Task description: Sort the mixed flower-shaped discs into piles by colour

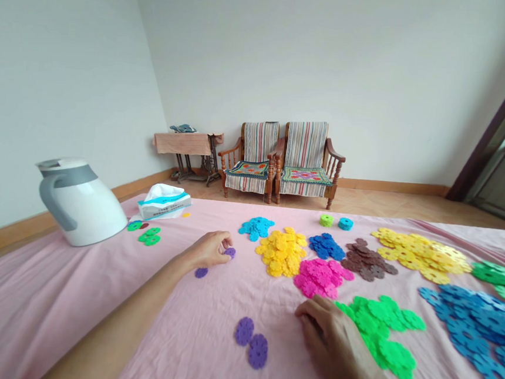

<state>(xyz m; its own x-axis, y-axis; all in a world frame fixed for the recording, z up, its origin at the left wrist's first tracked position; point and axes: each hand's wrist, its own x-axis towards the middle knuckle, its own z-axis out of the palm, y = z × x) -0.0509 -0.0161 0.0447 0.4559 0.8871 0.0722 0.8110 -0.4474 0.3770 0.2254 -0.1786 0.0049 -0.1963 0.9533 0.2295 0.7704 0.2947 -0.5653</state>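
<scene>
Purple disc (230, 252), left of the yellow pile (280, 252), is pinched between the left hand's (212, 248) fingertips, apparently because it's thin; the right hand (327, 327), before that pile, curls loosely, contents hidden.

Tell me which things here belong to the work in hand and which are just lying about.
Likely the work:
- purple disc at left hand
- loose purple discs
- nearby disc piles

Apparently just about:
- white jug
- tissue pack
- two chairs

L hand (214, 248) w/ purple disc (230, 252)
</scene>
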